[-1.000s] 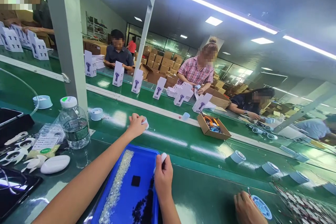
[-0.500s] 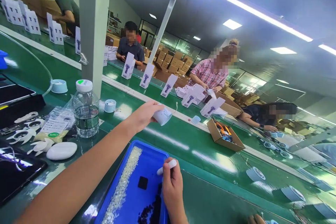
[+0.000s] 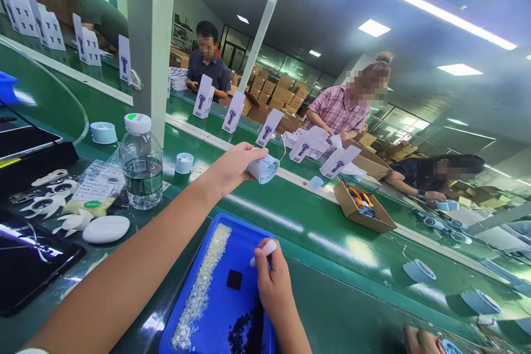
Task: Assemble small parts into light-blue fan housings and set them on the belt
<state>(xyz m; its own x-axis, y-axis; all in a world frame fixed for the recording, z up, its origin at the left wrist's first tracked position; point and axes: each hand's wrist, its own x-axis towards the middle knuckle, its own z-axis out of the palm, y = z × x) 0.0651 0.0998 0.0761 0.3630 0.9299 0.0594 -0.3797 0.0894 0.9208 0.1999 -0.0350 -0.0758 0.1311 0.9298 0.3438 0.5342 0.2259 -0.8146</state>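
Conveyor belt (image 3: pixel 315 232) fills most of what you see, and its far right end runs out of frame. Your blue tray (image 3: pixel 249 232) sits at the belt's near edge, with its near end cut off at the bottom; inside it lie one strip of clear beads, one patch of dark beads and one small black square. Your left arm stretches forward over the belt, and your left hand (image 3: pixel 232 168) closes around one pale blue cylindrical part (image 3: pixel 263 168), held in the air above the belt's middle, its open end tilted right. Your right hand (image 3: pixel 271 276) hovers over the tray's right edge, fingers pinched on one small white piece (image 3: pixel 263 250), too small to identify. Another person's hand (image 3: pixel 418 340) barely shows at the bottom right corner.
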